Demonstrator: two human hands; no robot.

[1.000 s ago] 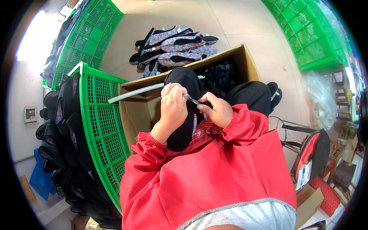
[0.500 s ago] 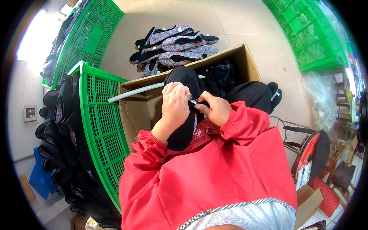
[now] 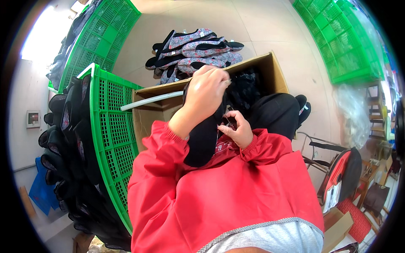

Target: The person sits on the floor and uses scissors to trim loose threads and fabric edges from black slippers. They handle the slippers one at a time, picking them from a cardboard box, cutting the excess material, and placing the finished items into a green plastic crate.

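A black fabric piece (image 3: 201, 145), which looks like a slipper, lies over my left knee and is partly covered by my hands and sleeve. My left hand (image 3: 206, 90) is raised over its far end, fingers curled and slightly blurred; whatever they pinch is too small to make out. Lower and to the right, my right hand (image 3: 238, 131) is closed beside the black piece. A small, thin metal tool (image 3: 228, 119) shows between its thumb and fingers, too unclear to name exactly.
An open cardboard box (image 3: 276, 72) with dark contents stands before my knees, a pale tube (image 3: 152, 101) across its left end. Flower-patterned slippers (image 3: 198, 49) are piled beyond. Left, a green crate (image 3: 110, 126) adjoins many black slippers (image 3: 69, 139). A folding chair (image 3: 337, 173) is at right.
My left hand has lifted up and away from my right hand, toward the box's far edge. The right hand has dropped slightly lower, still holding the small metal tool. The view has shifted slightly.
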